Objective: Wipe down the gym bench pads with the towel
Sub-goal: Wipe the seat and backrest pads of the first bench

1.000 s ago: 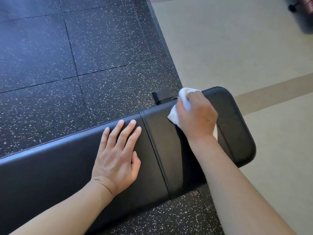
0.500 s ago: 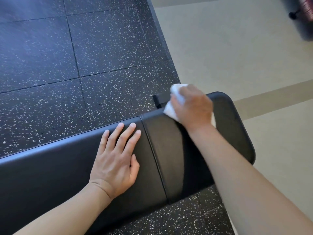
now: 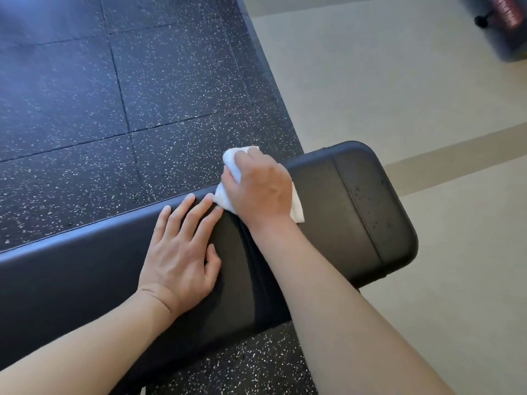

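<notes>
Black bench pads (image 3: 356,212): left hand (image 3: 179,252) lies flat, fingers straight; right hand (image 3: 256,189) grips towel (image 3: 228,195).

Gym, speckled rubber floor tiles (image 3: 85,115), black padded bench (image 3: 356,212)

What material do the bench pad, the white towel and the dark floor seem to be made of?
Bench pad: probably vinyl or faux leather, smooth with a soft sheen and a stitched seam.
Towel: soft white cloth, likely cotton or paper; it crumples under the right hand.
Dark floor: seemingly rubber tiles, matte, white-flecked, with visible joints.
</notes>
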